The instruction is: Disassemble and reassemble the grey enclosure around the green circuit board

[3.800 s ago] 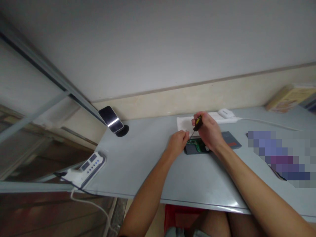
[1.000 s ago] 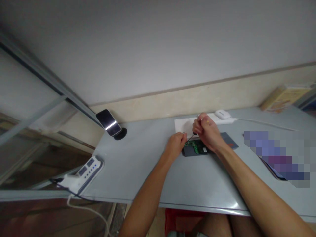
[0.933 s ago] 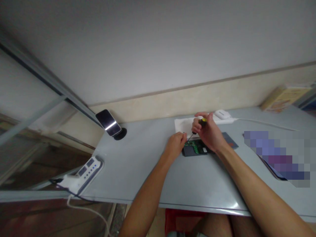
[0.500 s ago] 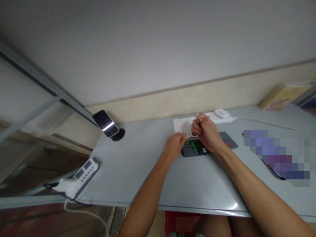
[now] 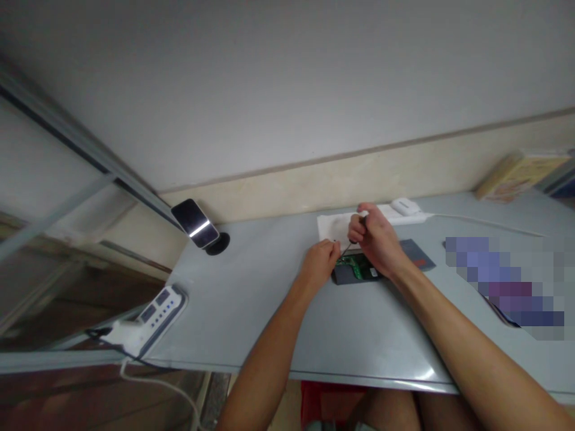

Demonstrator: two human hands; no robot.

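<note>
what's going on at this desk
A person's right hand grips a screwdriver, which slants down toward a green circuit board in an open gray case. The left hand is at the case's left end, close to the screwdriver. Whether the tip touches the board is unclear. A white sheet lies behind the case.

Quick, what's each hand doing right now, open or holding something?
Left hand: closed, at the left end of the opened device; whether it grips anything can't be told.
Right hand: closed, holding the screwdriver.
</note>
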